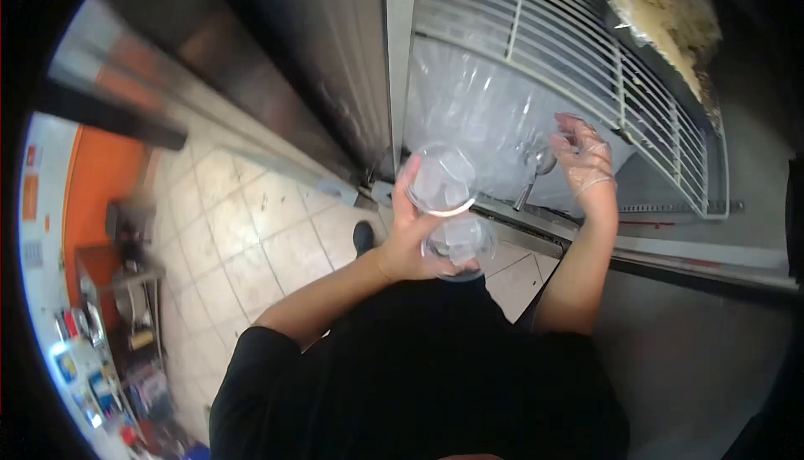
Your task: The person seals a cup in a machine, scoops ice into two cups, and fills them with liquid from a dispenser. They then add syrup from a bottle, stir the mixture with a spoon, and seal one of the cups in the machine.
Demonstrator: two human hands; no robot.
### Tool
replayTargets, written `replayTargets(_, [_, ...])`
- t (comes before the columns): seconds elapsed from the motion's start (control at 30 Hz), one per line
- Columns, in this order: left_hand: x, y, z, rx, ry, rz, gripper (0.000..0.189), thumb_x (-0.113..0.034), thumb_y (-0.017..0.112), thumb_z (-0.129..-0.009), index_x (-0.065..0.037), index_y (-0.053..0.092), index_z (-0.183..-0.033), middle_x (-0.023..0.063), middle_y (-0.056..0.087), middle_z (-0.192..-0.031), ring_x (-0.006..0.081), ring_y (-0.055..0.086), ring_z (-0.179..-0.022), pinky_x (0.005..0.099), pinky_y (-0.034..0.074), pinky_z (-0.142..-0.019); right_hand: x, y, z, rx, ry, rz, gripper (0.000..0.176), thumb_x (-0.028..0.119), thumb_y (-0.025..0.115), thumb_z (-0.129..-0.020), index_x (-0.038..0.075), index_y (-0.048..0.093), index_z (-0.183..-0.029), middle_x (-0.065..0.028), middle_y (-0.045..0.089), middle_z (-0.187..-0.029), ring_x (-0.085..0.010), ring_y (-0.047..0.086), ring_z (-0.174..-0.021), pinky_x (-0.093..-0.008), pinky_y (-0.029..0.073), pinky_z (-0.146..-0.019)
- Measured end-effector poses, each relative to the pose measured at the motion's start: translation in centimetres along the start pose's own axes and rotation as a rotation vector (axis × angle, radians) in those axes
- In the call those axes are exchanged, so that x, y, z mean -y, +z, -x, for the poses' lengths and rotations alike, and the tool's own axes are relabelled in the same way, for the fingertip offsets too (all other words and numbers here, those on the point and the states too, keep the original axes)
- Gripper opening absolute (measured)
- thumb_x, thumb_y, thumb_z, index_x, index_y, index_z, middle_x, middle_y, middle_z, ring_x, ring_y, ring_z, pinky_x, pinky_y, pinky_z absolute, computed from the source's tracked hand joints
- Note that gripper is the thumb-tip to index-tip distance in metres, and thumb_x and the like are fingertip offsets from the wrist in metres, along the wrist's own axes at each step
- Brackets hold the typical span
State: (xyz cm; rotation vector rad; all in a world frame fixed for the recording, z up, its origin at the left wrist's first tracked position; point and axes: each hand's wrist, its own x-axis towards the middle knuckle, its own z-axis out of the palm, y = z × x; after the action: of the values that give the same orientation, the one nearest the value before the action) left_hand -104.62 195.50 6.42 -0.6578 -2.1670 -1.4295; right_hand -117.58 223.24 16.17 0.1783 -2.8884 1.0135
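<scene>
No legible text, labels or numbers; distant shelf items (88,376) too blurred to read.

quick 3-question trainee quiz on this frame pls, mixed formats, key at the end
1. Multiple choice: the left hand holds A) a clear cup with ice cubes in it, B) a metal pan, C) a towel.
2. True or false: the right hand is bare.
3. Fill in: above the ice bag sits a white wire ____.
Key: 1 A. 2 False, it wears a clear glove. 3 shelf.
</scene>
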Motion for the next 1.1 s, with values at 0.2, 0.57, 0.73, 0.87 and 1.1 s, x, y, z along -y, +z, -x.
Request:
replayTargets(0.2, [-4.5, 0.7, 3.5, -0.234, -0.163, -0.207, 0.081, -0.055, 0.096, -0.065, -0.009, 0.067, -0.126, 0.0344, 0.007, -0.162, 0.0523, 0.019, -0.151, 0.0553, 0.025, -0.122, -3.4, -1.0, 0.4, 0.232, 0.235, 0.199, 0.044, 0.042, 0.071, -0.094, 0.004, 0.068, -0.115, -0.0123, 0.071, -0.084, -0.0221, 0.069, -0.075, -0.0366, 0.055, -0.075])
replayTargets(0.57, [-9.8, -1.0, 9.7, -0.316, -0.406, -0.441, 0.082, -0.059, 0.094, -0.065, -0.006, 0.067, -0.121, 0.035, 0.008, -0.162, 0.0541, 0.017, -0.151, 0.0553, 0.025, -0.122, -15.8, 11.5, -4.7, 0.085, 0.077, 0.378, 0.032, 0.022, 0.06, -0.095, 0.0, 0.065, -0.118, -0.0159, 0.073, -0.102, -0.0289, 0.072, -0.087, -0.0426, 0.056, -0.082])
replayTargets(0.73, [-10.1, -3.1, 12.3, -0.339, -0.392, -0.508, 0.087, -0.057, 0.093, -0.066, -0.007, 0.059, -0.13, 0.0329, 0.007, -0.162, 0.0511, 0.017, -0.151, 0.0568, 0.031, -0.118, -10.3, 7.5, -4.4, 0.042, 0.353, -0.283, 0.042, 0.016, 0.059, -0.092, 0.001, 0.064, -0.131, -0.0153, 0.072, -0.107, -0.0227, 0.072, -0.094, -0.037, 0.056, -0.083])
replayTargets(0.87, [-11.1, -6.6, 15.4, -0.414, -0.384, -0.503, 0.088, -0.058, 0.093, -0.066, -0.006, 0.06, -0.128, 0.0337, 0.007, -0.161, 0.0514, 0.017, -0.151, 0.0564, 0.03, -0.118, -10.7, 4.8, -2.9, -0.021, 0.171, 0.137, 0.041, 0.024, 0.064, -0.095, 0.001, 0.066, -0.129, -0.0138, 0.073, -0.102, -0.0217, 0.072, -0.092, -0.0367, 0.057, -0.085])
replayTargets(1.1, [-15.4, -16.7, 23.5, -0.443, -0.365, -0.594, 0.082, -0.057, 0.094, -0.066, -0.005, 0.064, -0.123, 0.038, 0.01, -0.158, 0.0551, 0.013, -0.151, 0.0578, 0.031, -0.118, 16.2, 7.2, 11.5, 0.273, -0.304, -0.407, 0.025, 0.022, 0.064, -0.103, 0.001, 0.07, -0.115, -0.0071, 0.071, -0.103, -0.0139, 0.066, -0.087, -0.029, 0.055, -0.078])
